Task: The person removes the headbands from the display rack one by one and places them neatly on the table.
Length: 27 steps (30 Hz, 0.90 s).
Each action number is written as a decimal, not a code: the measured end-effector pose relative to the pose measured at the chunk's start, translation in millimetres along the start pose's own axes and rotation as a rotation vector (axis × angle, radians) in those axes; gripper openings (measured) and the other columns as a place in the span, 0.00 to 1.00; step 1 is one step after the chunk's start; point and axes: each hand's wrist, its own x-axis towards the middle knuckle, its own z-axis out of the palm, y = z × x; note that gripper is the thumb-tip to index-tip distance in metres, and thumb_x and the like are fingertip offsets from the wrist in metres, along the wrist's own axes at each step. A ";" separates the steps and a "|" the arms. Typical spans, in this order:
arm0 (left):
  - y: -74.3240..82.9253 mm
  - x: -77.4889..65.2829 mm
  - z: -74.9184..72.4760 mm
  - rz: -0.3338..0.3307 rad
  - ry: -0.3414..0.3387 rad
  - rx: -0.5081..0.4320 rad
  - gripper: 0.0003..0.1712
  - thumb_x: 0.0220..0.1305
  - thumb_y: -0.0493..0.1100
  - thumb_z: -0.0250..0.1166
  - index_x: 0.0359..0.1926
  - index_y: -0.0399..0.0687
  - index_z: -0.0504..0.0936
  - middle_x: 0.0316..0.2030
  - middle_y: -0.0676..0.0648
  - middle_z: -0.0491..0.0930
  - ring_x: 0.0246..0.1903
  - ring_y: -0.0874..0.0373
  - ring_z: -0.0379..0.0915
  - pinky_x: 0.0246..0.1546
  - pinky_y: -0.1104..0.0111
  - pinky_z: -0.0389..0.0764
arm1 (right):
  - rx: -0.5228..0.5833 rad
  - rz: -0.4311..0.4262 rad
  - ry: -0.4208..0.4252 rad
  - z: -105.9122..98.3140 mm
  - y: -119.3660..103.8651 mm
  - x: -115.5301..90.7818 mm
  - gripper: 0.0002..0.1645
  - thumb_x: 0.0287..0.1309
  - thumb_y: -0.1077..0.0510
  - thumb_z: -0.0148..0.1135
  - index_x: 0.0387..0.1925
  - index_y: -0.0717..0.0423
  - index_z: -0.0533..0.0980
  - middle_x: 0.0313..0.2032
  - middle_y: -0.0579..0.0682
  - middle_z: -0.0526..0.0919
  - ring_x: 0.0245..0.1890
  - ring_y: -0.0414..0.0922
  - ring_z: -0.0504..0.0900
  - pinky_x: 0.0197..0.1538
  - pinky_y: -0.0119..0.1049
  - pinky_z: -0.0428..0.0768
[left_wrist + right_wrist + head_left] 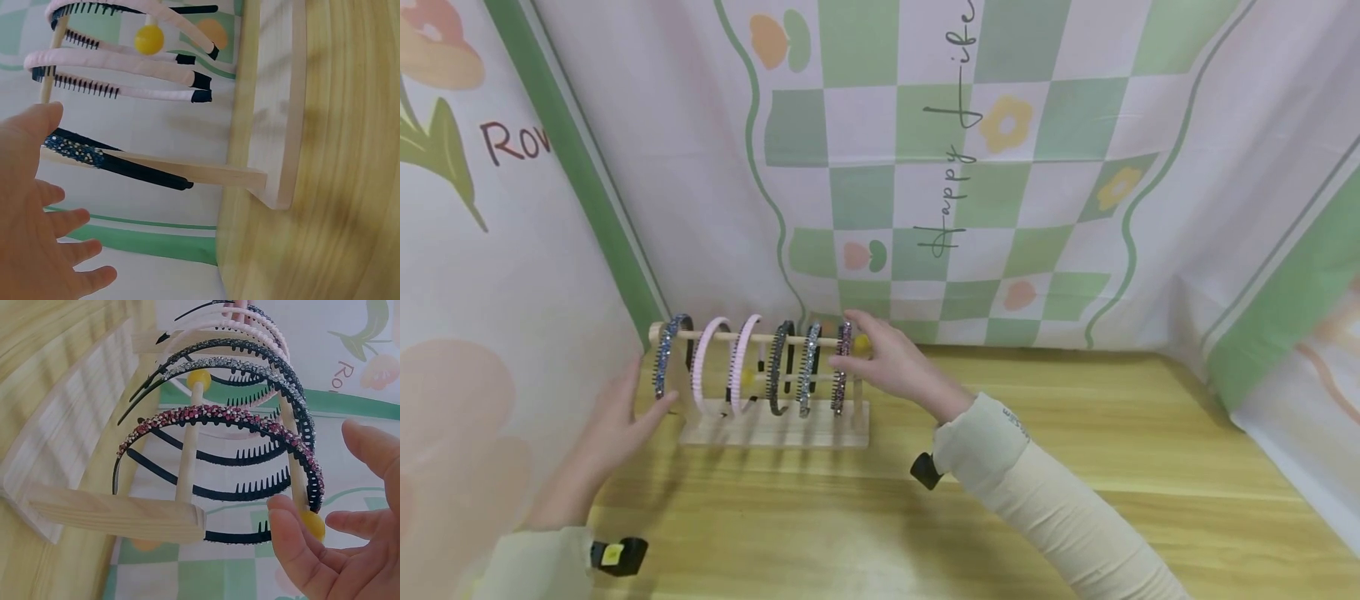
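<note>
A wooden headband rack stands on the table with several toothed headbands hung over its upper rod. My left hand is at the rack's left end, fingers spread, beside a blue glittery headband; the left wrist view shows its thumb near the rod's end. Two pale pink headbands hang further in, then a black one and a silver one. Nearest my right hand is a red-and-silver sparkly headband. That hand's parted fingers are around the yellow ball capping the upper rod.
A lower rod ends in another yellow ball. The wood-grain table extends right and in front of the rack. Patterned cloth rises behind it, and another cloth panel stands close on the left.
</note>
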 end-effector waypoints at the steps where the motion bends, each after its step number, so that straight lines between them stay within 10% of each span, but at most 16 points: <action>1: -1.5 -0.1 1.1 0.010 0.004 0.001 0.44 0.68 0.49 0.53 0.69 0.31 0.38 0.64 0.22 0.44 0.61 0.25 0.41 0.57 0.36 0.45 | 0.007 0.002 -0.001 0.5 0.4 0.2 0.47 0.55 0.40 0.60 0.70 0.47 0.51 0.66 0.51 0.60 0.44 0.45 0.78 0.52 0.45 0.74; 11: -17.6 0.4 11.2 0.111 0.004 -0.067 0.47 0.62 0.41 0.61 0.71 0.44 0.40 0.67 0.29 0.46 0.61 0.27 0.45 0.56 0.36 0.48 | 0.104 0.018 -0.025 4.9 3.1 3.2 0.45 0.55 0.43 0.62 0.69 0.46 0.52 0.64 0.52 0.63 0.30 0.46 0.81 0.37 0.38 0.80; 27: -39.3 -5.4 31.8 -0.103 -0.150 -0.007 0.47 0.66 0.53 0.55 0.68 0.30 0.40 0.63 0.22 0.45 0.60 0.25 0.43 0.56 0.36 0.49 | 0.160 0.018 -0.044 9.0 1.5 6.9 0.43 0.56 0.47 0.63 0.69 0.46 0.54 0.63 0.50 0.63 0.23 0.45 0.80 0.34 0.41 0.81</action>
